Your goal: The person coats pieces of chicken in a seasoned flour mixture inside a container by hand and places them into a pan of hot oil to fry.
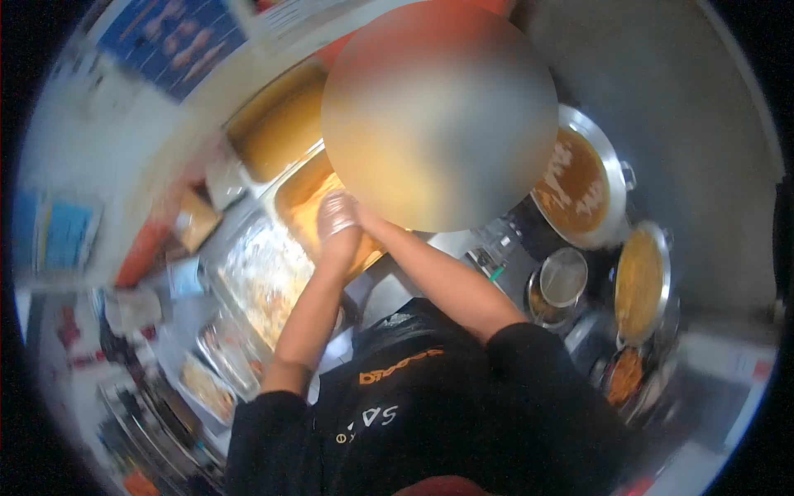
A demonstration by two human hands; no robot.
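My left hand [337, 217], in a clear thin plastic glove, is over a metal tray [279, 197] of yellow-orange food. Its fingers are smeared, and I cannot make out whether they hold anything. My right hand [364, 218] comes in from the right and meets the left one at the wrist. Only its wrist end shows; its fingers are hidden behind the left hand or the large blurred round patch. The food [308, 207] looks soft and loose, partly covered by the blur.
Behind is another metal tray [277, 124] of brownish-yellow content. A tray with plastic film [258, 256] lies left, near smaller food containers [208, 387]. To the right are a wide pan of brown liquid [572, 186], a round strainer [564, 277] and a pan of yellowish content [639, 285].
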